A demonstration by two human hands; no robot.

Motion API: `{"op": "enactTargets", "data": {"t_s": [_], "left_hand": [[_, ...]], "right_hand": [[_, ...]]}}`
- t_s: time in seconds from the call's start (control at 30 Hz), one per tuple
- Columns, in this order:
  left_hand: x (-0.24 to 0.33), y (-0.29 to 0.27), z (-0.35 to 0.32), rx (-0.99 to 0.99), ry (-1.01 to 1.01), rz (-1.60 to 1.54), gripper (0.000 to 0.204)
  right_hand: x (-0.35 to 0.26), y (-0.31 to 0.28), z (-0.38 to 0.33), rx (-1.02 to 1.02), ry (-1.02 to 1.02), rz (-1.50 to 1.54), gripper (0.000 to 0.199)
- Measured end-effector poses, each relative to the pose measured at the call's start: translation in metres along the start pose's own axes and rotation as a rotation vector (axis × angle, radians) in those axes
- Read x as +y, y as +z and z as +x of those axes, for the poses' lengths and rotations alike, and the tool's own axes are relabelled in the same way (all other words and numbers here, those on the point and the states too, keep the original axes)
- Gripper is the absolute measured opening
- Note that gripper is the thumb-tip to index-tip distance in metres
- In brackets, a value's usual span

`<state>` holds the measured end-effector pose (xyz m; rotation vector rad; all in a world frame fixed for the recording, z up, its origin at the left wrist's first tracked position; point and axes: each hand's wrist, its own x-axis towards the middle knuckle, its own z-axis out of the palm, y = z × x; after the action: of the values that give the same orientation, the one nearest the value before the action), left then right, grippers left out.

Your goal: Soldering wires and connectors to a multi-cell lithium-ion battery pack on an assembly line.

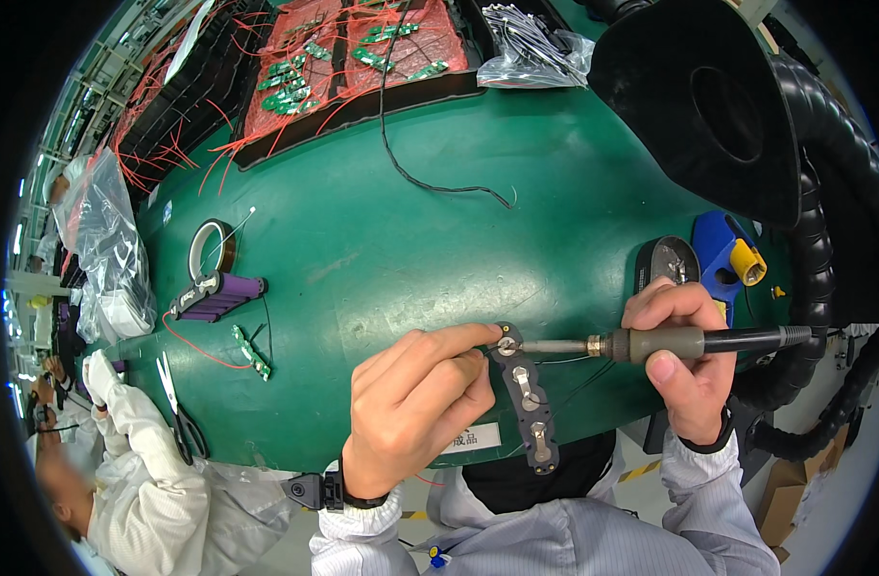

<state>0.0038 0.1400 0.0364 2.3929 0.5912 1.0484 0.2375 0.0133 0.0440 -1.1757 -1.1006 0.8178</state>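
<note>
Low centre of frame: our left hand (415,408) pinches the black jig (526,396) at its top end to steady it on the bench (382,240), while our right hand (684,360) grips the iron (650,343) pen-style, tip on the top pad.

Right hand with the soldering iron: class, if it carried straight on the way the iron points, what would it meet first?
The right hand aims the soldering iron leftward; its tip already seems to touch the black battery strip, just before the left hand's fingertips.
</note>
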Motion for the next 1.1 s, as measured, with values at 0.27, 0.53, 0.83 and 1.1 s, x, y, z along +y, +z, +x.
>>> {"op": "enactTargets", "data": {"t_s": [0.27,0.53,0.83,1.1], "left_hand": [[-0.0004,0.0013,0.0003,0.01,0.006,-0.007,0.025],[-0.0002,0.001,0.0003,0.001,0.004,-0.003,0.025],[-0.0054,0.0029,-0.0011,0.038,0.074,-0.028,0.025],[-0.0005,0.0007,-0.0005,0.007,0.01,0.003,0.025]], "right_hand": [[0.0009,0.0007,0.0003,0.005,0.0,-0.001,0.033],[0.0013,0.0005,0.0004,0.0,-0.019,-0.037,0.034],[-0.0003,0.0027,0.0011,0.007,-0.002,-0.021,0.033],[-0.0002,0.0022,0.0007,0.01,0.004,-0.023,0.033]]}}
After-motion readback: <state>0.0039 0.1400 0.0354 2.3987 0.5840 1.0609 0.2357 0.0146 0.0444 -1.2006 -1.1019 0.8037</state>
